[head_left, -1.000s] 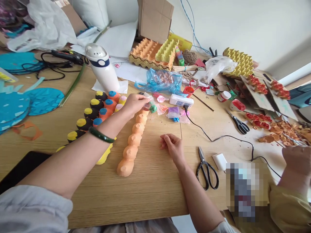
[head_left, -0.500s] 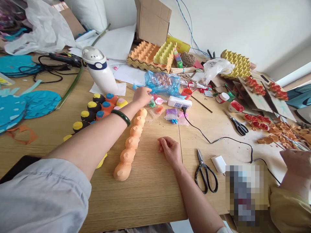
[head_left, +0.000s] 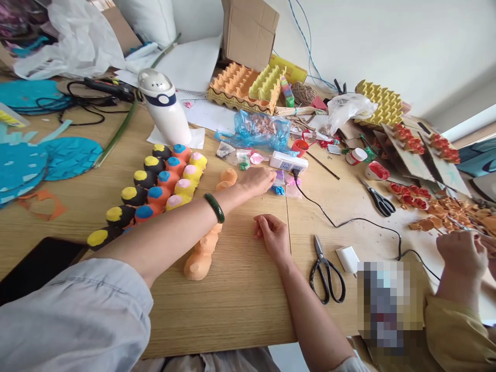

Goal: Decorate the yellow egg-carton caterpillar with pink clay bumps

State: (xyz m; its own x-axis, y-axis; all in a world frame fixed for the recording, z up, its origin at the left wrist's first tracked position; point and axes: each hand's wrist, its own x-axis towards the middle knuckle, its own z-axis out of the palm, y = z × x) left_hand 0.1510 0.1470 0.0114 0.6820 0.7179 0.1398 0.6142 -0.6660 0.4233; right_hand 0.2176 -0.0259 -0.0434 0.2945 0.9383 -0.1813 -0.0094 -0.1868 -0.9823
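Observation:
My left hand [head_left: 259, 181], with a dark green bangle on the wrist, reaches over an orange egg-carton strip [head_left: 198, 264] to a purple packet [head_left: 279, 177]. Its fingers are curled together at the packet's edge; what they hold, if anything, is hidden. On the bare wood right of the strip rests my right hand [head_left: 272, 236], fingers loosely closed, nothing visible in them. Beneath and beyond my left forearm stand painted egg-carton strips: black with yellow tops [head_left: 134, 195], orange with blue tops [head_left: 168, 182], yellow with pink tops [head_left: 185, 186]. Small packets of coloured material [head_left: 243, 157] lie beyond my left hand.
A power strip [head_left: 289, 161] trails a black cable across the table. Scissors [head_left: 327, 274] and a white adapter [head_left: 347, 259] lie right of my right arm. Beyond stand a white bottle [head_left: 166, 116] and stacked egg trays [head_left: 242, 90]. A co-worker's hands [head_left: 463, 253] are at far right.
My left hand has moved right and toward me, from the clear packets to the purple packet. My right hand stays in place.

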